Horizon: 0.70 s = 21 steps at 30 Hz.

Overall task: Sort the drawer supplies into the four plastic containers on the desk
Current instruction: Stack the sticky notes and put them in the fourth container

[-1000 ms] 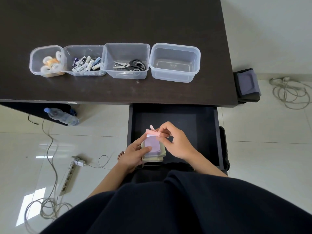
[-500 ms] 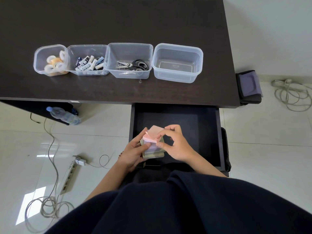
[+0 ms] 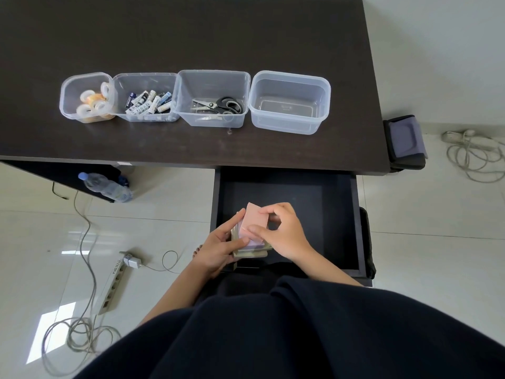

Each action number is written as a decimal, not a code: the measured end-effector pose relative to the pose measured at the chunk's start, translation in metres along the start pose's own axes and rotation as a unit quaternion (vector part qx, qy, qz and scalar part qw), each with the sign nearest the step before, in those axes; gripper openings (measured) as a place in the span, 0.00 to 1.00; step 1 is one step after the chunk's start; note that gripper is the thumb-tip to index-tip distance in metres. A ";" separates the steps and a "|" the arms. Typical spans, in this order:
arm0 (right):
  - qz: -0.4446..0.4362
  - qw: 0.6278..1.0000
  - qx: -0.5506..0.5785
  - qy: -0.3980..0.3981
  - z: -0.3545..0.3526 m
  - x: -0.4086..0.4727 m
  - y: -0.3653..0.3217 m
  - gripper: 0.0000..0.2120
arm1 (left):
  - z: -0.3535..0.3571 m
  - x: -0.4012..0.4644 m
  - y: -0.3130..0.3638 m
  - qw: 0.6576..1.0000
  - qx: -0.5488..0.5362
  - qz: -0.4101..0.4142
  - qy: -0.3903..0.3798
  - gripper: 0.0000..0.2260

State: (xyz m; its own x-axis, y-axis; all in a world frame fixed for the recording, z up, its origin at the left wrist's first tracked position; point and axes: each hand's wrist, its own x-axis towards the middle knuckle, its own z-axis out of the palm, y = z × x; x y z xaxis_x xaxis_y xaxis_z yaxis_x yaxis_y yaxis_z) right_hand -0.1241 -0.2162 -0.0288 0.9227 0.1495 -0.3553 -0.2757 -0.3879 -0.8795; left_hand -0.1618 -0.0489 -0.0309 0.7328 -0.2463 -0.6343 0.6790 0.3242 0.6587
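Change: our right hand (image 3: 284,232) now pinches the pink sticky-note pad (image 3: 252,220) flat onto the stack our left hand (image 3: 221,246) grips | Drawer (image 3: 338,214) nearly cleared | Empty container (image 3: 289,102) ahead awaits.

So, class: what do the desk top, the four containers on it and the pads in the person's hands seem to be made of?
Desk top: dark wood or wood-look laminate, matt; faint grain shows.
Containers: clear plastic, slightly glossy; contents and desk show through the walls.
Pads: paper, matt pastel pink and purple; stacked thin sheets, probably sticky notes, held by the left hand and right hand.
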 end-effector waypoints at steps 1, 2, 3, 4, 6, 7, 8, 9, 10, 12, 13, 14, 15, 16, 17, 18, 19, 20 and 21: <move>-0.001 1.000 0.004 -0.008 0.001 -0.001 0.000 0.21 | -0.001 0.000 -0.001 1.000 0.004 -0.001 0.000 0.28; 0.002 1.000 0.009 -0.016 0.002 -0.002 0.000 0.22 | -0.002 0.000 -0.001 1.000 0.006 -0.001 -0.003 0.28; 0.006 1.000 0.012 -0.024 0.002 -0.002 0.000 0.24 | -0.004 -0.001 -0.002 1.000 0.005 -0.002 -0.007 0.30; 0.009 0.999 0.011 -0.034 0.002 -0.003 -0.001 0.27 | -0.004 -0.001 -0.002 1.000 0.004 -0.003 -0.010 0.31; 0.017 0.998 0.004 -0.053 0.001 -0.005 -0.003 0.34 | -0.004 -0.002 -0.001 1.000 0.002 -0.005 -0.013 0.32; 0.023 0.998 0.005 -0.062 0.000 -0.006 -0.003 0.36 | -0.003 -0.003 0.000 1.000 -0.001 -0.005 -0.014 0.32; 0.030 0.997 0.011 -0.070 0.000 -0.007 -0.004 0.37 | -0.002 -0.004 0.000 1.000 -0.007 -0.005 -0.016 0.33; 0.043 0.996 0.023 -0.077 0.000 -0.009 -0.005 0.37 | -0.001 -0.004 0.001 1.000 -0.014 -0.005 -0.018 0.32; 0.058 0.994 0.043 -0.084 0.001 -0.011 -0.005 0.37 | 0.000 -0.004 0.002 1.000 -0.020 -0.004 -0.020 0.32; 0.084 0.987 0.093 -0.097 0.003 -0.014 -0.004 0.37 | 0.002 -0.004 0.005 0.999 -0.028 -0.001 -0.027 0.32; 0.092 0.984 0.111 -0.105 0.004 -0.015 -0.004 0.36 | 0.004 -0.004 0.006 0.999 -0.028 0.000 -0.032 0.32; 0.099 0.981 0.126 -0.113 0.004 -0.015 -0.003 0.35 | 0.005 -0.004 0.007 0.999 -0.026 0.001 -0.035 0.32; 0.107 0.977 0.138 -0.120 0.004 -0.015 -0.004 0.34 | 0.005 -0.003 0.008 0.999 -0.023 0.001 -0.037 0.32; 0.114 0.975 0.147 -0.125 0.003 -0.015 -0.005 0.34 | 0.006 -0.003 0.008 0.999 -0.019 0.001 -0.037 0.32; 0.118 0.973 0.154 -0.124 0.002 -0.014 -0.006 0.33 | 0.006 -0.002 0.009 0.999 -0.013 0.001 -0.034 0.32; 0.120 0.973 0.157 -0.121 0.001 -0.013 -0.006 0.32 | 0.006 -0.002 0.009 1.000 -0.004 0.000 -0.029 0.32; 0.122 0.973 0.159 -0.117 0.001 -0.013 -0.005 0.32 | 0.006 -0.002 0.010 1.000 0.009 0.001 -0.022 0.31; 0.122 0.973 0.159 -0.112 0.000 -0.012 -0.005 0.31 | 0.007 -0.002 0.012 1.000 0.027 0.001 -0.016 0.30; 0.123 0.973 0.158 -0.110 0.000 -0.011 -0.004 0.31 | 0.007 -0.002 0.013 0.999 0.045 0.002 -0.013 0.29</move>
State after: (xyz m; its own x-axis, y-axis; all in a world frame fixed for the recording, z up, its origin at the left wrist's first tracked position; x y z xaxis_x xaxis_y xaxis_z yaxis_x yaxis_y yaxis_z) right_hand -0.1335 -0.2167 -0.0212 0.7472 0.2922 -0.5969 -0.5830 -0.1432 -0.7998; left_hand -0.1542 -0.0512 -0.0185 0.7352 -0.2690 -0.6221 0.6768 0.2413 0.6955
